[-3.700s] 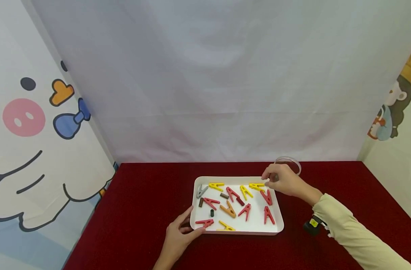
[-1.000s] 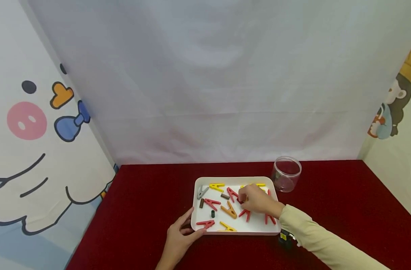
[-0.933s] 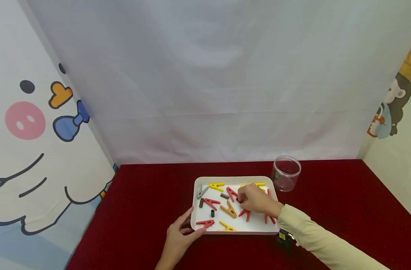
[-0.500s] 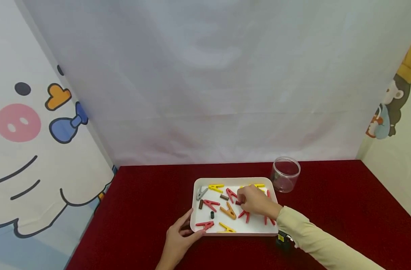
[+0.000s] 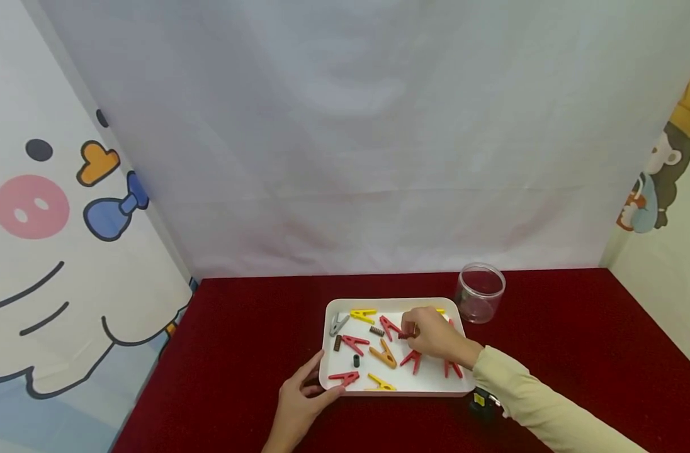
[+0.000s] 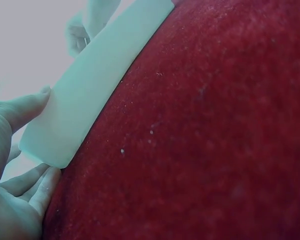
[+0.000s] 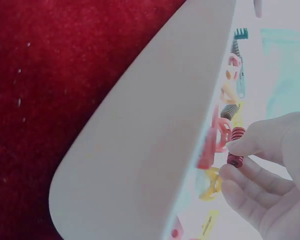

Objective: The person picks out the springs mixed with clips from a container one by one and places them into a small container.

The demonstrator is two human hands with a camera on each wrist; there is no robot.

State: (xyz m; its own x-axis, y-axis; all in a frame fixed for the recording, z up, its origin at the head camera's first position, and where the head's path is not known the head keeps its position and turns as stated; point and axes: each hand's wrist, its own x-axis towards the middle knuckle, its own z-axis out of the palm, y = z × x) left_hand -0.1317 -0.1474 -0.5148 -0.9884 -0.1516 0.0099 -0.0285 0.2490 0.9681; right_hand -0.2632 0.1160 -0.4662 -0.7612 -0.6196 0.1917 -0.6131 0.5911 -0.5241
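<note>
My left hand (image 5: 299, 402) holds the near-left corner of a white tray (image 5: 404, 394), thumb against its near wall and fingers around the left end. Over the tray's right half, my right hand (image 5: 438, 336) pinches a dark red coil spring (image 7: 237, 134) between thumb and fingertips. Spread in the tray are red, yellow, orange and grey plastic clips, among them an orange clip (image 5: 384, 355) and a grey clip (image 5: 339, 324). A brown spring (image 5: 376, 330), another brown spring (image 5: 337, 343) and a dark green spring (image 5: 356, 360) lie between them. My right hand hides some clips.
Just beyond the tray's far-right corner stands a clear round jar (image 5: 478, 309) with an open top. Dark red cloth (image 5: 254, 340) covers the table. A pale curtain (image 5: 345, 189) hangs behind, with printed panels at both sides.
My right hand came from beside the jar down into the tray, then shifted slightly right with the red spring between its fingers. The left hand has stayed at the tray's corner.
</note>
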